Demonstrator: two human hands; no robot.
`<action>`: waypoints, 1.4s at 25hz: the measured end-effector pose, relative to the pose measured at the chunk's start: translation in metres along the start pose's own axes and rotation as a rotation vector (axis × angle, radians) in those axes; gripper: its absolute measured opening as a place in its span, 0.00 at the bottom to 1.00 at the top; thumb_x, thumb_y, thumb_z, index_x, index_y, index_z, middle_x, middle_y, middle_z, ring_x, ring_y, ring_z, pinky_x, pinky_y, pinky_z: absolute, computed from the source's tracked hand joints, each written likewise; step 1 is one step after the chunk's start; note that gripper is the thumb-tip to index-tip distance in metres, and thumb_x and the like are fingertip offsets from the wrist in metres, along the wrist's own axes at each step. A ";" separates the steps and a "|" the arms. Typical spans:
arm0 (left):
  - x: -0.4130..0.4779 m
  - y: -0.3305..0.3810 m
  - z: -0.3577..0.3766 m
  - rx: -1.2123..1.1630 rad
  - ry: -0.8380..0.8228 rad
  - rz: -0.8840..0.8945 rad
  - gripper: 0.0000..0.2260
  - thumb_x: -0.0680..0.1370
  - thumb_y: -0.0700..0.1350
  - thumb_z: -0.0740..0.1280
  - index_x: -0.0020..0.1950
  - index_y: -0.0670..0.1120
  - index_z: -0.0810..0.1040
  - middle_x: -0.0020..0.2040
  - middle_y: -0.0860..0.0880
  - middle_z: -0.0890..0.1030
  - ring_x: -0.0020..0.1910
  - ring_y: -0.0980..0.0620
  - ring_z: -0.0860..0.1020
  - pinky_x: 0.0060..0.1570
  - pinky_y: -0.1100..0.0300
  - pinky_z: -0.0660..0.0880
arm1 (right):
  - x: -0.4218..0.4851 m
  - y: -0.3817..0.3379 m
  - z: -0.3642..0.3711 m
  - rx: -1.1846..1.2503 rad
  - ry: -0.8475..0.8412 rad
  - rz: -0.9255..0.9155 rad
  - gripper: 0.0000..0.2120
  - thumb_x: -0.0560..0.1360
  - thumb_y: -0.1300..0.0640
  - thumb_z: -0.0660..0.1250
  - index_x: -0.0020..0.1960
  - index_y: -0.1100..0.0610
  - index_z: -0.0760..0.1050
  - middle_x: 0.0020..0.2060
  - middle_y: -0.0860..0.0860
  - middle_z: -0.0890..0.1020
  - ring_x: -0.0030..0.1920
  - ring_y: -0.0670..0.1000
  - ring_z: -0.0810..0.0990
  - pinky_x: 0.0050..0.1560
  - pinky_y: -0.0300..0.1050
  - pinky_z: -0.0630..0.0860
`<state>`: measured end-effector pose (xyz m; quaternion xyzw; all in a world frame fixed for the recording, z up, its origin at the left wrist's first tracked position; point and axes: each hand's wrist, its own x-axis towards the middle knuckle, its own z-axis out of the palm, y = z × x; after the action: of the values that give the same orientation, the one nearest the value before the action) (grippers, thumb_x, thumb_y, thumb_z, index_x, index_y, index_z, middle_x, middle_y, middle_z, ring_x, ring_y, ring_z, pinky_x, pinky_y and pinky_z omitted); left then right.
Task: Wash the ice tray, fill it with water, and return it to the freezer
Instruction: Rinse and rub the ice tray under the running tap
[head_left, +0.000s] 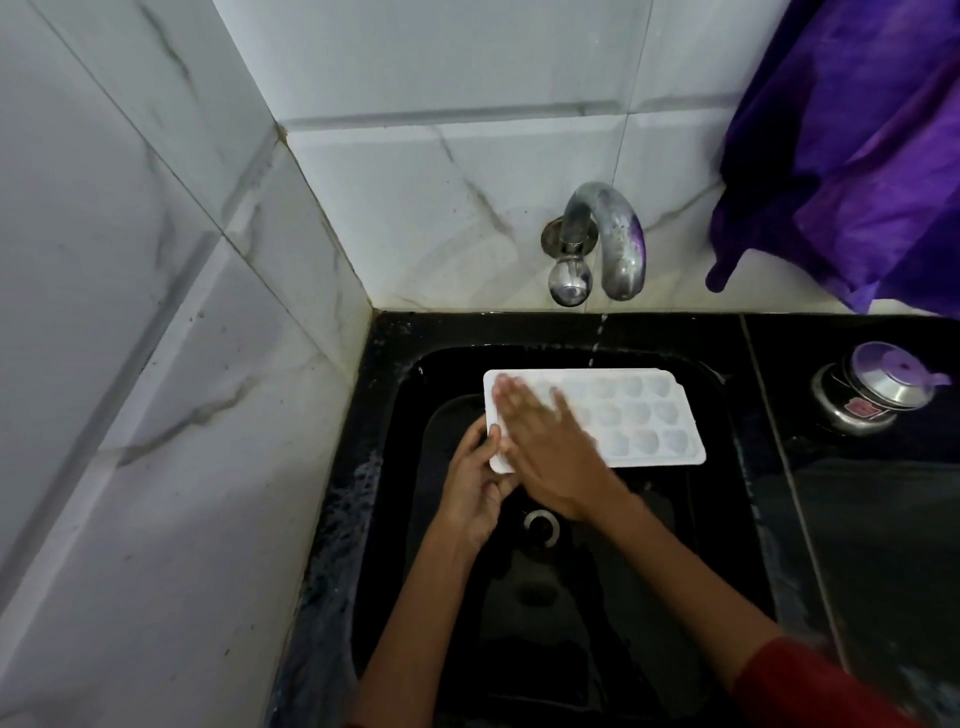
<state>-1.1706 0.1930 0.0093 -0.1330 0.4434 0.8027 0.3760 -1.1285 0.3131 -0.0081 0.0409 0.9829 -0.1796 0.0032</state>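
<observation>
step: washing, we judge | tray (631, 415) held level over the sink (395, 364), under a thin stream from the tap (615, 234) | left hand (475, 486) grips its near-left corner | right hand (545, 447) flat, fingers spread, on the cells, gripping nothing | next: rinse every cell, then fill

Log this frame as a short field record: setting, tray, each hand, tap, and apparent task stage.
setting: black sink in a tiled corner
tray: white ice tray, cavities up, held over the basin
left hand: left hand has a grip on the tray's near-left corner
right hand: right hand lies flat, fingers spread, across the tray's left part
tap: tap running a thin stream that falls just behind the tray
nearby: steel lidded pot on the counter, purple cloth hanging
stage: washing
</observation>
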 end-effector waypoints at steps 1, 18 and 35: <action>0.001 0.000 0.000 -0.005 -0.012 0.013 0.12 0.80 0.40 0.60 0.62 0.44 0.76 0.55 0.45 0.83 0.48 0.52 0.84 0.42 0.59 0.82 | -0.009 -0.010 0.001 0.021 -0.018 -0.092 0.31 0.79 0.43 0.40 0.78 0.55 0.43 0.77 0.49 0.43 0.76 0.46 0.39 0.76 0.49 0.39; -0.013 0.009 -0.008 -0.013 -0.041 0.067 0.12 0.81 0.39 0.59 0.63 0.42 0.74 0.46 0.46 0.85 0.42 0.52 0.84 0.36 0.58 0.81 | 0.007 -0.009 0.000 -0.006 0.216 0.150 0.29 0.80 0.42 0.39 0.78 0.52 0.48 0.77 0.48 0.48 0.77 0.47 0.43 0.75 0.55 0.43; 0.021 -0.007 -0.033 -0.105 -0.032 -0.182 0.15 0.77 0.43 0.62 0.64 0.44 0.74 0.58 0.42 0.81 0.51 0.43 0.83 0.43 0.51 0.83 | -0.035 0.084 -0.068 0.809 0.446 0.597 0.16 0.73 0.44 0.69 0.52 0.56 0.76 0.43 0.49 0.81 0.44 0.47 0.79 0.39 0.32 0.72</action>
<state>-1.1838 0.1783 -0.0252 -0.1795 0.3809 0.7895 0.4466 -1.0861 0.4129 0.0270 0.3530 0.7579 -0.5216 -0.1701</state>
